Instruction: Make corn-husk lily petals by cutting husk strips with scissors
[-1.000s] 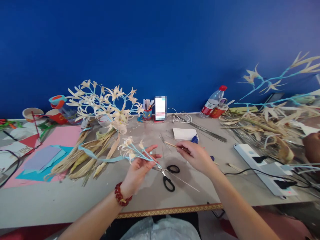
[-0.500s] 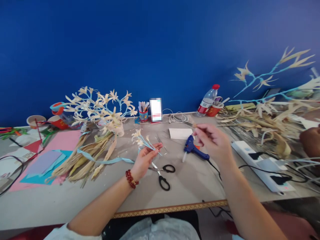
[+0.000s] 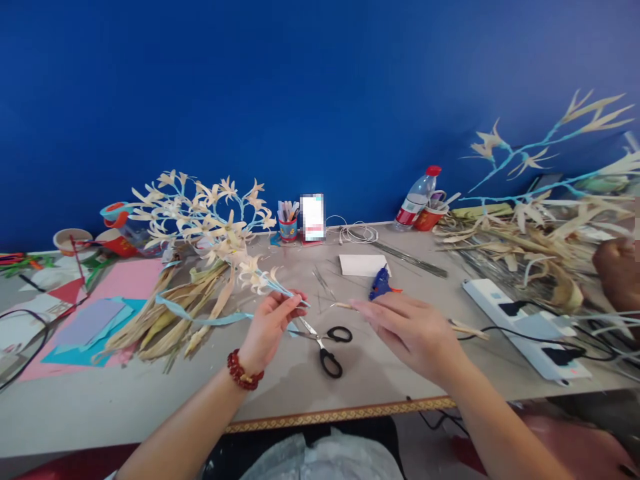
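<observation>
My left hand [image 3: 270, 328], with a red bead bracelet at the wrist, pinches a sprig of cream husk flowers [image 3: 255, 275] by its blue-wrapped stems. A little to the right, my right hand [image 3: 413, 333] closes around a pale strip of husk [image 3: 469, 329]; a thin wire end sticks out toward the left hand. My palm hides the strip's middle. Between the hands lie open black-handled scissors [image 3: 327, 353]. Beyond the right fingers rests a blue glue gun [image 3: 381, 284], partly covered by that hand. Near the left wrist runs a light-blue paper ribbon [image 3: 215, 321].
Dried husks [image 3: 155, 327] and a pot of husk flowers [image 3: 237, 257] stand left, beside coloured paper [image 3: 90, 323]. A white power strip [image 3: 515, 333], a leaning bottle [image 3: 417, 203] and more husks [image 3: 530, 257] are right. Another person's hand [image 3: 615, 273] shows at the right edge.
My right hand has come down and slightly left, now in front of the glue gun, bringing the husk strip with it. My left hand has shifted left with the sprig.
</observation>
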Available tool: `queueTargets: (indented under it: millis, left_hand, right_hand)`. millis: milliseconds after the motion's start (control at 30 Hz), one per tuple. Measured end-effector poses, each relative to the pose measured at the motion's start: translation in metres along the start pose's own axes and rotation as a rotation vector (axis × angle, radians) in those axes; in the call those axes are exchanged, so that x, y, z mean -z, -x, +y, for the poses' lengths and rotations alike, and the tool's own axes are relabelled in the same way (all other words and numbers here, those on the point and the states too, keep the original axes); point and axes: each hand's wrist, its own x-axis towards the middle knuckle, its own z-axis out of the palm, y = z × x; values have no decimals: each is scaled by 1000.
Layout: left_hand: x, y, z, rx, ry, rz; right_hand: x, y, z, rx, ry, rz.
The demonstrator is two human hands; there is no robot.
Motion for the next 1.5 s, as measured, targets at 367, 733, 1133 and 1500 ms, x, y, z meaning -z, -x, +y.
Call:
queueTargets:
  millis: [367, 733, 1133, 1500]
  left_hand:
    - [-10, 24, -1, -52, 36, 120]
    - [-14, 34, 0, -105, 46, 114]
    - [-17, 36, 0, -113, 49, 122]
    - [-12, 38, -1, -136, 28, 41]
  right_hand:
    - [-19, -20, -41, 177, 262, 5]
    - [-23, -20, -45, 131, 258, 46]
    - [-24, -17, -45, 126, 245, 87]
    - [-23, -17, -37, 119, 29, 107]
